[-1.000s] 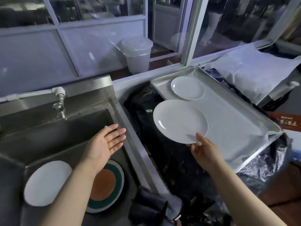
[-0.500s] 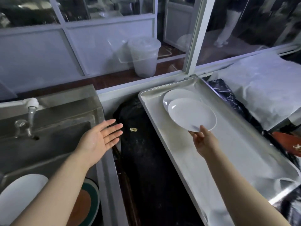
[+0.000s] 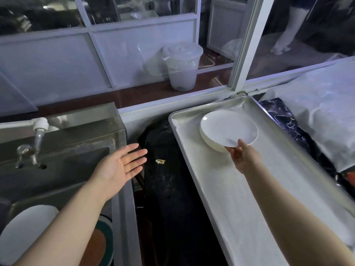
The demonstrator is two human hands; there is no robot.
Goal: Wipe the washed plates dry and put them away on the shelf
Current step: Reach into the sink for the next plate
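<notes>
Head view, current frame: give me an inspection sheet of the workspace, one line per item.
Surface: metal tray with white liner, beside a steel sink.
Job's things: white plate held over another white plate on the tray; white plate in sink; green-rimmed plate in the sink.
Clutter: yellow scrap on black plastic sheet.
Hands: right hand pinches the held plate's rim; left hand open, empty.
Cables: nothing seen.
Surroundings: tap, windows, plastic bucket.
</notes>
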